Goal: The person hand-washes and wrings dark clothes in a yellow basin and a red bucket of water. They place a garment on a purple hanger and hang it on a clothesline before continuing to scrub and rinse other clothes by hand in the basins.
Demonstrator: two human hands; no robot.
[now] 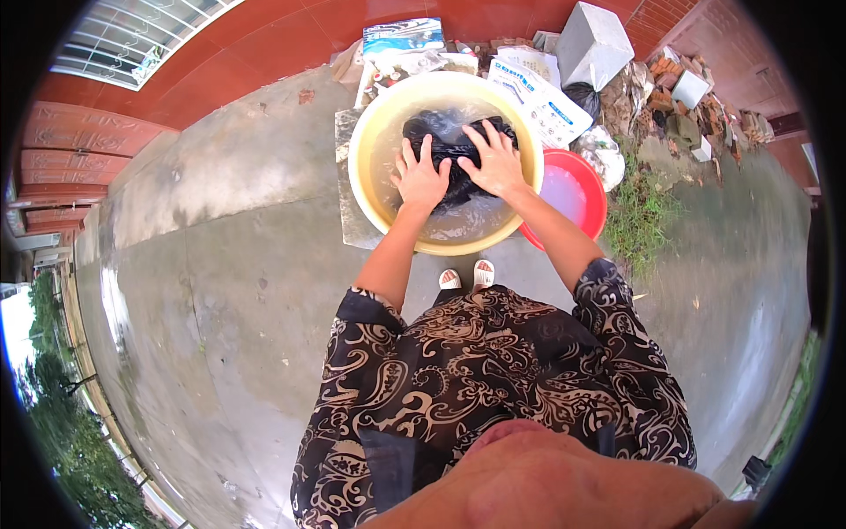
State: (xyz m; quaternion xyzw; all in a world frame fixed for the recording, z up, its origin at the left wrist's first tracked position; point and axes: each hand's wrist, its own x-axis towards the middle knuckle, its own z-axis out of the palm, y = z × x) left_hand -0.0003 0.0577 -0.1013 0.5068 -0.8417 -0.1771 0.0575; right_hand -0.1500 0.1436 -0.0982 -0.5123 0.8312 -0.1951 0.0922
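Note:
A large yellow plastic basin [447, 248] holds cloudy water and a soaked black cloth [458, 173]. My left hand [420, 173] lies palm down on the cloth's left part, fingers spread. On its right part rests my right hand [492, 159], also palm down with the fingers apart. The two thumbs are close to each other. Neither hand is closed around the cloth, and part of the cloth is under the water and beneath my palms. A smaller red plastic basin [597, 192] with whitish, soapy-looking water stands just right of the yellow one, partly behind my right forearm.
The yellow basin rests on a stone slab [352, 228]. Behind it are a blue and white box [403, 36] and a printed plastic sack [542, 102]. A pale block [593, 46], a clear plastic bag [599, 157] and broken bricks [666, 66] lie right of these, near grass [638, 205].

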